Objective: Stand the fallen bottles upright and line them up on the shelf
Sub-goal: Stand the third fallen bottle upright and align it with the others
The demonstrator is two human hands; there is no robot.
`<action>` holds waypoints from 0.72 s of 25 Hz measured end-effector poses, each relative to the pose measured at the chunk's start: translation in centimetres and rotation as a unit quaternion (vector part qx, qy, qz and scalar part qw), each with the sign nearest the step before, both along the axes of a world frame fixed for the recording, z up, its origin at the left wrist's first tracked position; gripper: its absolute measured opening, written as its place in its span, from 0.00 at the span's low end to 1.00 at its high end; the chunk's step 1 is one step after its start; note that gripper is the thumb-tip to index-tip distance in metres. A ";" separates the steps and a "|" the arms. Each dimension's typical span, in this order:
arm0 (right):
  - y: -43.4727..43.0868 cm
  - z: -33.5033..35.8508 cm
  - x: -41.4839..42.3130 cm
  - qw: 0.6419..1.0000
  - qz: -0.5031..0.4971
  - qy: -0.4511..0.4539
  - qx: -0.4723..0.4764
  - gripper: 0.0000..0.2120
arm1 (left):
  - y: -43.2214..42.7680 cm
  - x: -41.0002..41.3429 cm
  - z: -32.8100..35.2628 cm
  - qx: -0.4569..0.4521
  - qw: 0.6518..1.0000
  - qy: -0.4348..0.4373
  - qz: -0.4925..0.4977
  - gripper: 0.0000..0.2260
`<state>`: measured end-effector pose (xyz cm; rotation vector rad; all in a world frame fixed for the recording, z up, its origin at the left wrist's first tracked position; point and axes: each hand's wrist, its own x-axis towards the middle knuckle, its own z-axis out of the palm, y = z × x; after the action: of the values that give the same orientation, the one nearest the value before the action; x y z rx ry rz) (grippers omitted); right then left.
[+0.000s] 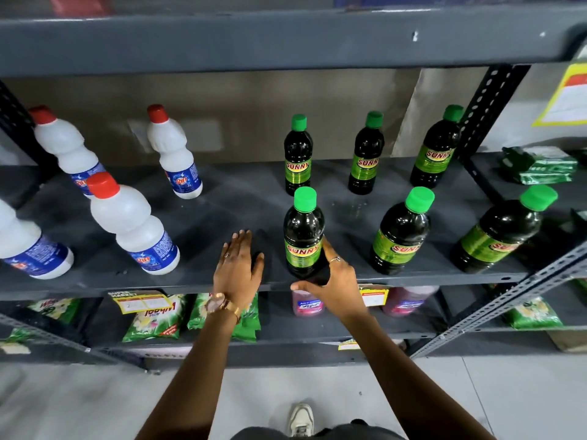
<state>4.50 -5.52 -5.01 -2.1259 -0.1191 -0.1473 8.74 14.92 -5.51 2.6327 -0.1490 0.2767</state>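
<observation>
Several dark green-capped Sunny bottles stand upright on the grey shelf (222,204) in two rows. My right hand (333,282) wraps the base of the front-left Sunny bottle (304,231), which stands at the shelf's front edge. My left hand (238,268) lies flat and open on the shelf just left of that bottle, holding nothing. Two more front-row Sunny bottles (401,231) (500,230) stand to the right, and three stand behind (298,157). Several white red-capped Rin bottles (133,223) stand upright on the left half.
An upper shelf (286,36) overhangs the bottles. A perforated upright post (489,112) bounds the right side. Green packets (536,165) lie on the neighbouring shelf. Below are detergent pouches (152,319), pink bottles (306,303) and price tags. My shoe (300,419) is on the floor.
</observation>
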 end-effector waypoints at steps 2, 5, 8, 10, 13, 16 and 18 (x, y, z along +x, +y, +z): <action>-1.6 -0.4 -2.3 0.998 -0.027 -0.009 0.057 0.45 | -1.8 -3.9 0.1 -0.102 0.991 -0.063 0.055 0.24; -6.2 -1.2 -6.5 0.972 -0.182 -0.124 0.080 0.22 | -6.1 -9.0 0.6 -0.154 0.975 -0.158 -0.002 0.23; -13.5 -1.2 -8.1 0.913 -0.335 -0.181 0.144 0.24 | -13.3 -10.2 1.7 -0.190 0.967 -0.107 -0.135 0.26; -18.6 -0.6 -7.5 0.914 -0.344 -0.161 0.145 0.35 | -17.9 -8.8 2.2 -0.252 0.959 -0.031 -0.124 0.35; -24.3 0.0 -5.3 0.968 -0.229 -0.090 0.050 0.44 | -21.1 -5.1 1.7 -0.269 0.958 0.061 -0.080 0.47; -26.9 -0.5 -3.7 0.982 -0.183 -0.049 0.001 0.40 | -21.7 -2.7 1.3 -0.189 0.980 0.031 -0.050 0.40; -27.5 -0.9 -3.3 0.983 -0.178 -0.037 0.007 0.37 | -21.5 -2.3 0.9 -0.184 0.982 0.014 -0.040 0.35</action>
<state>1.16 -33.01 -5.88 -2.1112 0.2201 -0.4358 6.40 -6.54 -4.66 2.2577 -0.1755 0.2163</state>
